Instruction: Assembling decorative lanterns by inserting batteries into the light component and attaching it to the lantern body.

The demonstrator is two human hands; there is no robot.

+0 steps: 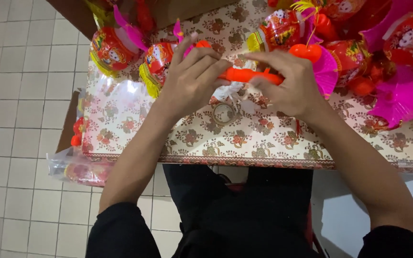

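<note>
Both hands are up over the counter (264,143), which wears a floral cloth, and they meet on an orange stick (244,75) lying crosswise between them. The left hand (192,79) has its fingers curled tight round the stick's left end, grip closed on it, a scrap of pink showing above the knuckles. The right hand (290,83) pinches the other end, fingers folded down over it, grip likewise closed. Something white (233,91) bunches just under the stick; too hidden to name. A tape roll (224,113) lies flat on the cloth just below the hands. Red lanterns (115,48) with pink fans (400,95) crowd the far edge and the right side, and a clear bag (80,167) of red pieces hangs off the left corner. By the look of it, this is the joining step: the stick is being fitted or twisted into a lantern part, midway through assembly. The next move seems to call for a steady hold by the left while the right turns or presses, keeping the stick level and clear of the fans beside it.
</note>
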